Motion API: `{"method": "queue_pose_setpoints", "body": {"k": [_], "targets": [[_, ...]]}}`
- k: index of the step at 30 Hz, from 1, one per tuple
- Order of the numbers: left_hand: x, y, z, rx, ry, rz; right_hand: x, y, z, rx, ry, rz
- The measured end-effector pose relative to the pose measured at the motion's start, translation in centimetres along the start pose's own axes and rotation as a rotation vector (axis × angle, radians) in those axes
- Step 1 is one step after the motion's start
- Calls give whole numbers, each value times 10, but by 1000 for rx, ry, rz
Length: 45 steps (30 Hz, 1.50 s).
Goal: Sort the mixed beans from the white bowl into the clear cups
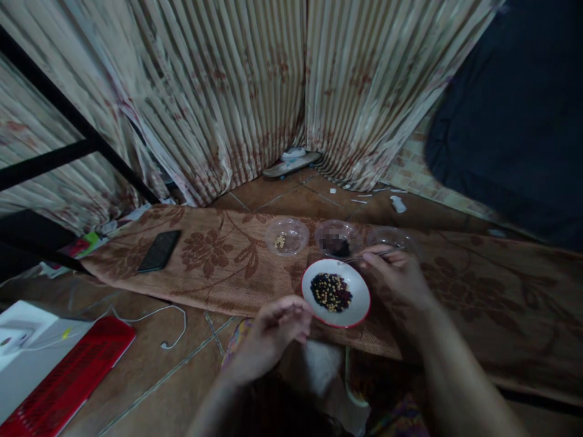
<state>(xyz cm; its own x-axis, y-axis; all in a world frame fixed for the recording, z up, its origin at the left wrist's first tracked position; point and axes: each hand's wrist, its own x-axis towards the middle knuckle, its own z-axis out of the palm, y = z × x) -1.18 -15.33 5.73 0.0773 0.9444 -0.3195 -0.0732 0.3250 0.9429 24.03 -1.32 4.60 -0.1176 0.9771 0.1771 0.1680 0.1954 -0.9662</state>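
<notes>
While my right hand (392, 268) is pinching tweezers (351, 260) near twelve o'clock of the red-rimmed bowl (362, 297), I'm judging a light squeeze best. My left hand (277, 329) is hanging half-curled at eight o'clock, contact unclear.

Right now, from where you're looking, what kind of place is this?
It looks like a room in someone's home, though I can't be sure which. You can see long cream striped cloth curtains, reddish-brown floor tiles and a brown flower-patterned fabric cover.
</notes>
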Motion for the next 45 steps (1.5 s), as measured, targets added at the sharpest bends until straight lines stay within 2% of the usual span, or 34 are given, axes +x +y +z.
{"method": "queue_pose_setpoints", "body": {"k": [2, 3, 6, 9, 12, 16, 20, 23, 25, 28, 33, 45], "targets": [[19, -4, 2, 68, 109, 41, 17, -7, 13, 18, 43, -41], [29, -8, 3, 61, 143, 17, 27, -12, 21, 28, 60, -69], [52, -22, 5, 68, 194, 14, 57, -24, 56, 18, 26, -132], [65, -35, 6, 81, 178, 47, 77, -27, 87, -22, -76, -183], [72, -44, 8, 78, 70, 7, 80, -23, 98, -96, -136, -208], [76, -50, 11, 52, -54, -52, 58, -19, 73, -99, -61, -190], [78, -52, 10, 71, -85, -32, 19, -14, 35, -99, 71, -99], [78, -52, 10, 70, -94, -6, -8, 2, 12, -110, 79, -2], [77, -50, 11, 66, -92, -8, -18, 13, 3, -128, 33, 31], [75, -45, 13, 72, -80, -10, -21, 22, -4, -161, -91, 43], [76, -42, 14, 87, -64, -15, -19, 16, -9, -179, -228, 71], [77, -46, 12, 54, -74, 4, -21, 9, -14, -224, -279, 67]]}}
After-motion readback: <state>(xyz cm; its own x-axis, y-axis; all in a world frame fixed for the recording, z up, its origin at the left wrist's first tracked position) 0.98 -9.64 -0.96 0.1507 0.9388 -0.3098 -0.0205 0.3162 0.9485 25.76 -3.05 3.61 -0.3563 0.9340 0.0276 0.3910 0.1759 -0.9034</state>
